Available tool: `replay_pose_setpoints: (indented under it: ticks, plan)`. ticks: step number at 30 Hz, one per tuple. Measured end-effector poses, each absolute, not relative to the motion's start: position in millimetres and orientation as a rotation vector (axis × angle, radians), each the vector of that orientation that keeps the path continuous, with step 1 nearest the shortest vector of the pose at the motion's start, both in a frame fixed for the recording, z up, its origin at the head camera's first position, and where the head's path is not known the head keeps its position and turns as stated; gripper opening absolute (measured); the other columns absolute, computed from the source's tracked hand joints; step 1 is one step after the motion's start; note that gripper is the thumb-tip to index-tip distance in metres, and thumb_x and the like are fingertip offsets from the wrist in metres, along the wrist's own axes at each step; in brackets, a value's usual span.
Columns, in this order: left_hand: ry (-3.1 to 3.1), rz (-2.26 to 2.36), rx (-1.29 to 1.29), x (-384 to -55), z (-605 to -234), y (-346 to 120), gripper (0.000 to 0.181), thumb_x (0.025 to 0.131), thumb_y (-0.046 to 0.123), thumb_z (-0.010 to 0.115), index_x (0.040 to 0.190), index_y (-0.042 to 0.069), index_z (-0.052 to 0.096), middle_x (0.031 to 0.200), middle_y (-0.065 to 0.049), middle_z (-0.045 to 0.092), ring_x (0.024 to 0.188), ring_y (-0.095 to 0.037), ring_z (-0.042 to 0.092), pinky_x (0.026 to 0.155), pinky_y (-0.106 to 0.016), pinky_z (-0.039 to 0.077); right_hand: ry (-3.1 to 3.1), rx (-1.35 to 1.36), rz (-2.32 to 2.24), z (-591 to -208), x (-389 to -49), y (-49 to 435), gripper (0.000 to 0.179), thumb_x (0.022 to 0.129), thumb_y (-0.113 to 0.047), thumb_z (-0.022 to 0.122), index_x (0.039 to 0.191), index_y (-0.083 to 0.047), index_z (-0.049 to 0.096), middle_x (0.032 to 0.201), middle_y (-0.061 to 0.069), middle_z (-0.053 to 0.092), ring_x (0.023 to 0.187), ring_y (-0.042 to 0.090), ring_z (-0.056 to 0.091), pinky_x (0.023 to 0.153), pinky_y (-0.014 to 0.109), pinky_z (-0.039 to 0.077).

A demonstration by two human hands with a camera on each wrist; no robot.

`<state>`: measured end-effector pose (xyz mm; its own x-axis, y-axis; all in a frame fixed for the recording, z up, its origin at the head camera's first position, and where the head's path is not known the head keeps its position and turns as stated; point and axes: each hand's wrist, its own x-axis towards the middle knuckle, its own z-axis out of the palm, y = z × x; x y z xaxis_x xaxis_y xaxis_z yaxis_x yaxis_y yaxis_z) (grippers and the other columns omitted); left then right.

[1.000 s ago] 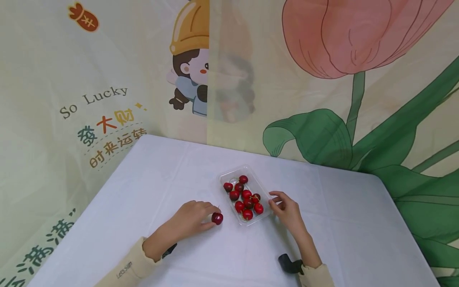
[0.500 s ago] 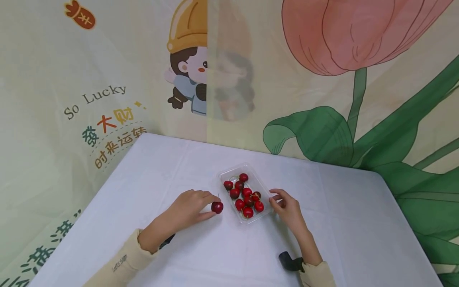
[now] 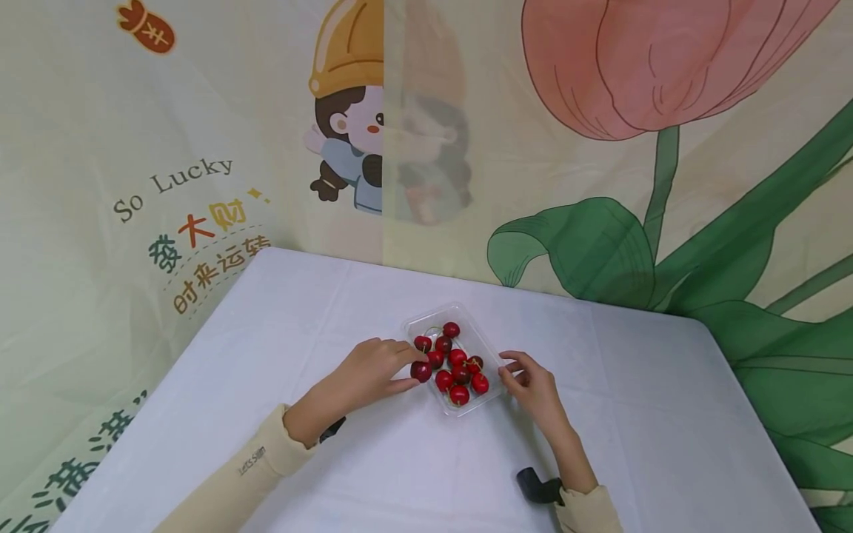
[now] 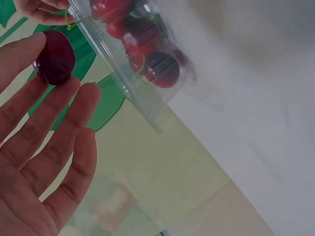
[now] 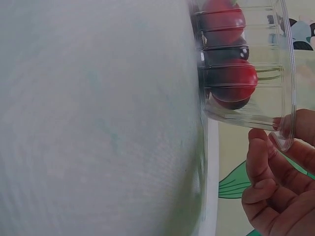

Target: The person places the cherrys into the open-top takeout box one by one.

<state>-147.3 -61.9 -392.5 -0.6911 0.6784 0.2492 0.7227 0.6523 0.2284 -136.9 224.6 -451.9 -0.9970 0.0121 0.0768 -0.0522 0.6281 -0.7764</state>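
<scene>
My left hand (image 3: 373, 371) pinches a dark red cherry (image 3: 420, 371) between thumb and fingertips at the left rim of a clear plastic box (image 3: 478, 337). In the left wrist view that cherry (image 4: 58, 59) is up beside the box's rim, with the other fingers spread below it. Several red cherries (image 3: 457, 374), some with green stems, lie inside the box. On the box's right side, my right hand (image 3: 535, 389) holds the rim between thumb and fingers. The right wrist view shows those fingers (image 5: 302, 125) at the corner of the see-through wall (image 5: 246, 115).
A white cloth covers the table (image 3: 320, 311). Behind it hangs a printed curtain (image 3: 586, 170) with a large tulip, a cartoon figure and lettering. A black wrist camera (image 3: 536, 487) juts out beside the right sleeve.
My left hand has carried the cherry from the front left of the box away from me and rightward to its left rim. The right hand stays on the box, which has not moved.
</scene>
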Motion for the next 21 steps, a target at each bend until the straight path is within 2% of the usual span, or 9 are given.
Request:
replay_pose_setpoints:
  ticks: [7,17,21]
  plan:
    - [-2.732,-0.466,-1.192,-160.5,-395.2,-44.6,0.033,0.083,0.027,0.079,0.111,0.012,0.072,0.103,-0.002,0.072,0.087,-0.015,0.068,0.077,-0.033,0.057,-2.760,0.025,1.326,-451.5,-136.8,224.3,0.027,0.090,-0.005,0.067,0.117,-0.003,0.064,0.089,0.013,0.068,0.060,0.017,0.057,0.053,0.020,0.049]
    - [-2.750,-0.367,-1.228,-172.5,-404.7,-29.2,0.031,0.083,0.026,0.079,0.109,0.012,0.072,0.096,-0.002,0.072,0.077,-0.013,0.064,0.067,-0.026,0.054,-2.763,0.021,1.335,-454.3,-137.3,224.7,0.028,0.090,-0.006,0.068,0.118,-0.004,0.064,0.089,0.012,0.067,0.061,0.021,0.058,0.054,0.020,0.050]
    - [-2.768,-0.341,-1.221,-176.2,-407.8,-25.5,0.031,0.083,0.027,0.080,0.109,0.012,0.072,0.097,-0.002,0.072,0.078,-0.013,0.065,0.069,-0.027,0.055,-2.753,0.031,1.349,-452.7,-138.2,223.7,0.027,0.090,-0.005,0.068,0.117,-0.003,0.064,0.089,0.012,0.067,0.060,0.019,0.058,0.054,0.020,0.050]
